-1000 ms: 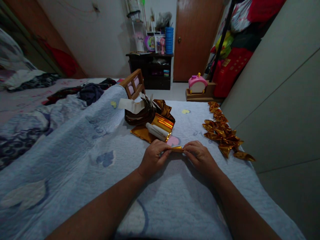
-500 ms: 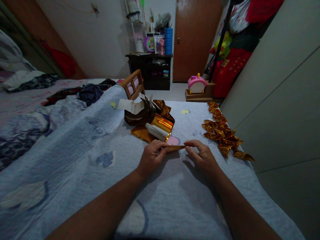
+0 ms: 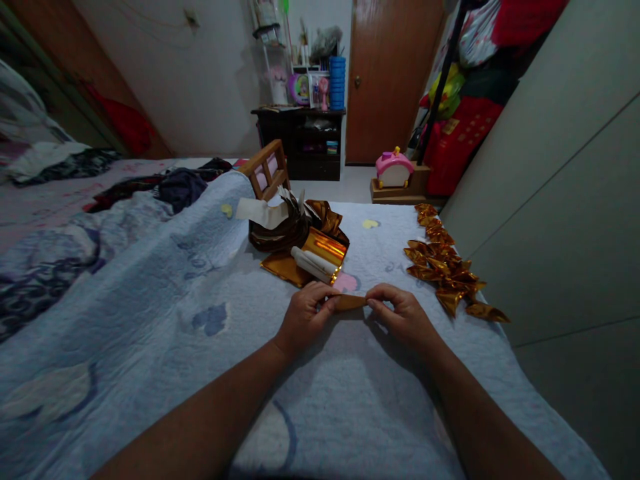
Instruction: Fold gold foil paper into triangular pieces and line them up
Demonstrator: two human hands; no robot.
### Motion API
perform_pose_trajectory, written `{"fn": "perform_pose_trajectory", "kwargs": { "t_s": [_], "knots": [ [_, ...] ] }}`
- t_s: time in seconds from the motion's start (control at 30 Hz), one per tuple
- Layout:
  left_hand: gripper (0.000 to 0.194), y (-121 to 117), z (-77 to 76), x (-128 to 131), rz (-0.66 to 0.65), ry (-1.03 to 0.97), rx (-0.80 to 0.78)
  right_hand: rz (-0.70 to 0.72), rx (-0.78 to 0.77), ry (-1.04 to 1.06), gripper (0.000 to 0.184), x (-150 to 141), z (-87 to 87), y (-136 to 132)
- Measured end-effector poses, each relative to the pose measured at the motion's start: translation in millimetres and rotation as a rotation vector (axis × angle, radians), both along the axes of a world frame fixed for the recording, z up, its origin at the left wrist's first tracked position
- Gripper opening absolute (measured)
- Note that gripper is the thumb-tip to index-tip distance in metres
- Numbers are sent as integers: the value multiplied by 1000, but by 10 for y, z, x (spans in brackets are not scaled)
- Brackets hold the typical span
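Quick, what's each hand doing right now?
Left hand: fingers pinched shut on the left end of the gold paper strip.
Right hand: fingers pinched shut on its right end.

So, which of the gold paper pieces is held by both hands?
The small gold piece pinched between the left hand and the right hand. The folded gold pieces lie untouched in a row at the right; the gold sheets lie farther ahead.

gold foil paper (image 3: 350, 302), pale blue quilt (image 3: 165, 313)
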State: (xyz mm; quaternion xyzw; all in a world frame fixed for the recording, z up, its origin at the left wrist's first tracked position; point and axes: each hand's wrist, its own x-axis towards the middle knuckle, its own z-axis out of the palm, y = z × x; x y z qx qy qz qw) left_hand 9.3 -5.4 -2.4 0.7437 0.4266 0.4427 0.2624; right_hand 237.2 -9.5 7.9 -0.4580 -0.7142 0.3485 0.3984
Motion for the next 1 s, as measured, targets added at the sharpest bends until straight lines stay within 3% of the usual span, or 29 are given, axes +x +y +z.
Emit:
{"fn": "perform_pose_trajectory", "kwargs": {
  "t_s": [0.23, 0.4, 0.7, 0.87, 1.0],
  "knots": [
    [16, -10, 30, 3, 35, -136, -147, -2, -95, 52, 18, -6, -10, -2],
    [16, -4, -6, 20, -22, -240, -267, 8, -169, 130, 18, -27, -21, -4],
    [15, 0, 45, 14, -73, -94, -235, 19, -211, 134, 15, -37, -6, -15],
    [16, -2, 44, 31, -223, -10, -324, 62, -235, 54, 15, -59, 8, -24],
    [31, -9, -31, 37, -272, -60, -401, 96, -268, 57, 16, -62, -18, -30]
  ]
}}
